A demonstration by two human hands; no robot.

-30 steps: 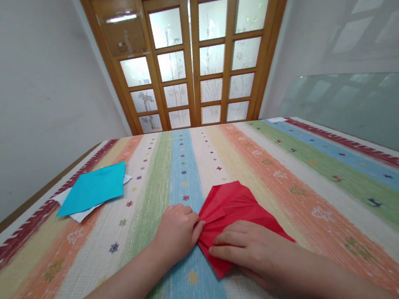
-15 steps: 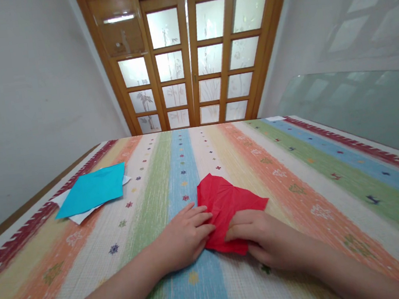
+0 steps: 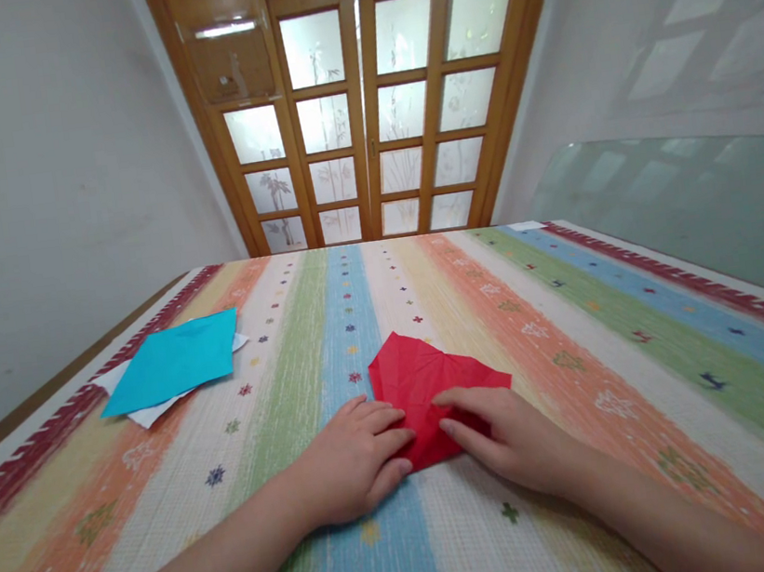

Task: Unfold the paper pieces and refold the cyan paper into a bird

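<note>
Left hand (image 3: 352, 454) lies flat, fingers together, on red paper (image 3: 423, 384) at the table's (image 3: 572, 336) middle stripes; right hand (image 3: 506, 429) presses flat beside it. Uneven pressure could skew the crease. Blue sheet (image 3: 173, 362) well left.

Your right hand (image 3: 507, 438) and left hand (image 3: 355, 458) have folded the red paper (image 3: 422, 379) smaller and now press it flat.
</note>
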